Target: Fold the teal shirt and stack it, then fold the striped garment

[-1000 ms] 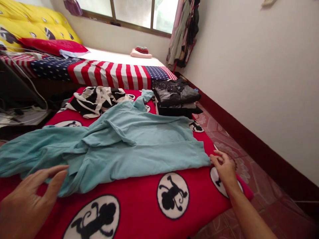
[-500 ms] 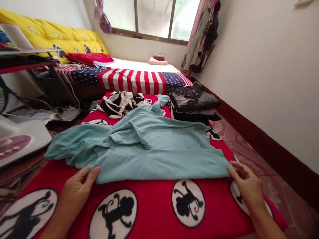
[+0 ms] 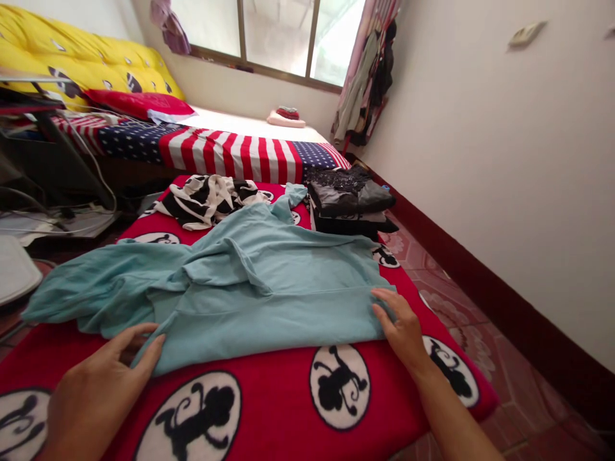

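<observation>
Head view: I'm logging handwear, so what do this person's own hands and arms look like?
The left hand and right hand have slim fingers and wear no gloves; no rings are visible. No sleeve shows on the right forearm. Little of the left arm is in frame.

Room runs across the near blanket (image 3: 275,403) — a clothes stack (image 3: 353,200) blocks the far right.
</observation>
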`<state>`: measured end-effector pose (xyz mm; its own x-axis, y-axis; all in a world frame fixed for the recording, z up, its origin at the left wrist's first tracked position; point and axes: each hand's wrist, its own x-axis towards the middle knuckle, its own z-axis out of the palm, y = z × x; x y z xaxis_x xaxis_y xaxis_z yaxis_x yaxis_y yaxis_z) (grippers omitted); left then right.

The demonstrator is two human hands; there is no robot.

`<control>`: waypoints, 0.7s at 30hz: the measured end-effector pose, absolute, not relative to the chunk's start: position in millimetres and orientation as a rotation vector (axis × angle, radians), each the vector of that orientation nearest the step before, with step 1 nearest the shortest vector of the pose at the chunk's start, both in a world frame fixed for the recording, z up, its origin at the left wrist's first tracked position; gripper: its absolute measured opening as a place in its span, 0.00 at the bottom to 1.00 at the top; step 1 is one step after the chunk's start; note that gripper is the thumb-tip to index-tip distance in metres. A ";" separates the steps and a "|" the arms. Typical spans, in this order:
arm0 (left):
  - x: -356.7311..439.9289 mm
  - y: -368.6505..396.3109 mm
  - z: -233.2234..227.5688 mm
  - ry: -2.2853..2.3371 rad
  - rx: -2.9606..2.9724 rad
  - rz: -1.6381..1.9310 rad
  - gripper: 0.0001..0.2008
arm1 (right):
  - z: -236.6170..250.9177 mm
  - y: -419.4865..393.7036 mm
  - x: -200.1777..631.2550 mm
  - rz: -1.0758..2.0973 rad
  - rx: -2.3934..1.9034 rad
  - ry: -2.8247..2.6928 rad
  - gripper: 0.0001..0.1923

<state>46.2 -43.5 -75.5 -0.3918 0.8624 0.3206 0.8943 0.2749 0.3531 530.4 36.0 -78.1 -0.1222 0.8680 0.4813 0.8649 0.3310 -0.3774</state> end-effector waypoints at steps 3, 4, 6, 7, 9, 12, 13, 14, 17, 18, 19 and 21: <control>66.3 -46.4 -65.4 -2.217 -1.722 -0.763 0.15 | -88.2 34.7 519.2 -0.046 -1.613 -2.218 0.21; 76.4 -44.7 -61.3 -2.115 -1.777 -0.842 0.14 | -88.3 34.9 513.8 -0.082 -1.667 -2.251 0.21; 98.8 -35.8 -55.2 -1.952 -1.984 -1.023 0.13 | -81.8 36.3 497.1 -0.109 -1.711 -2.295 0.20; 109.6 -29.0 -54.1 -1.898 -2.158 -1.053 0.13 | -76.4 36.9 485.7 -0.103 -1.682 -2.320 0.20; 126.4 -12.8 -56.9 -1.860 -2.425 -0.997 0.16 | -66.3 37.7 460.1 -0.058 -1.547 -2.371 0.20; 135.9 8.5 -70.9 -1.951 -2.513 -0.742 0.22 | -65.4 39.5 430.2 0.073 -1.332 -2.423 0.20; 135.8 13.0 -76.4 -1.972 -2.496 -0.668 0.24 | -68.5 41.7 425.1 0.119 -1.300 -2.430 0.19; 135.2 15.8 -81.3 -1.982 -2.476 -0.616 0.25 | -71.5 45.2 422.0 0.156 -1.294 -2.430 0.18; 134.4 16.8 -90.0 -1.991 -2.435 -0.574 0.25 | -68.7 64.7 414.1 0.160 -1.466 -2.419 0.15; 135.1 15.8 -90.7 -2.004 -2.422 -0.582 0.26 | -61.6 73.4 407.9 0.144 -1.538 -2.432 0.14; 136.2 14.6 -90.6 -2.017 -2.412 -0.595 0.26 | -51.5 82.6 398.5 0.127 -1.579 -2.446 0.14; 138.5 12.7 -89.7 -2.042 -2.397 -0.633 0.26 | -25.9 100.3 368.7 0.122 -1.504 -2.471 0.12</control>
<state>138.5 12.7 -89.7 0.1149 0.9616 0.2493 0.9339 -0.1901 0.3027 368.7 100.3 -25.9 -0.4381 0.8837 0.1649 0.8631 0.4648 -0.1975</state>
